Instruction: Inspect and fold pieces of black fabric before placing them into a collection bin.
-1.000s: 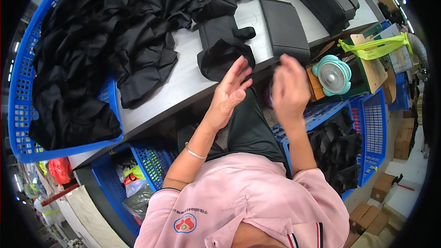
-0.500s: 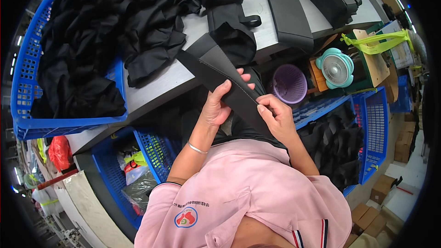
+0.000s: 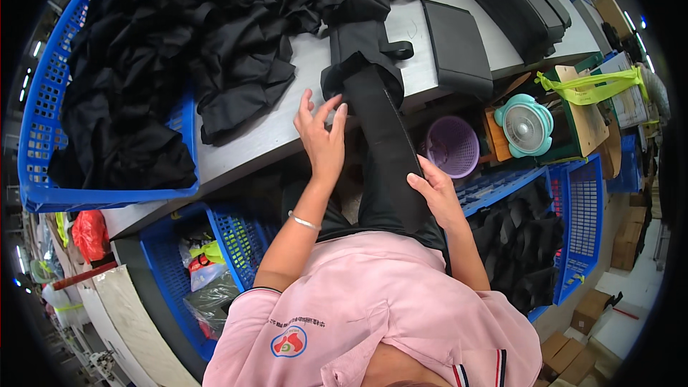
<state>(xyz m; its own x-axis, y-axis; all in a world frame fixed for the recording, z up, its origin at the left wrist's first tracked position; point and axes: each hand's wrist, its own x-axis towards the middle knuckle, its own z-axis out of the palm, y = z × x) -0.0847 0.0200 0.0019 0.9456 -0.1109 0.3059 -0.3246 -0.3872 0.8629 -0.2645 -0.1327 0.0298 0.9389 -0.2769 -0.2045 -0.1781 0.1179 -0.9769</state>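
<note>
A long black fabric piece with a stitched line along its right edge stretches from my lap up to the table edge. My right hand pinches its right edge near the lower end, thumb on top. My left hand is off the piece, just to its left, with its fingers spread and nothing in them. At the far end the piece meets bunched black cloth by a black fabric item with a side loop, which lies on the grey table. Where they join is hard to make out.
A blue basket heaped with black cloth stands at left on the table. Flat black panels lie to the right. Below are a purple bin, a teal fan, a blue crate of black pieces and another blue crate.
My left hand has let go of the black fabric piece and moved up and left, fingers opening. The piece has swung straighter and lies flatter, its far end further right. My right hand keeps its edge.
</note>
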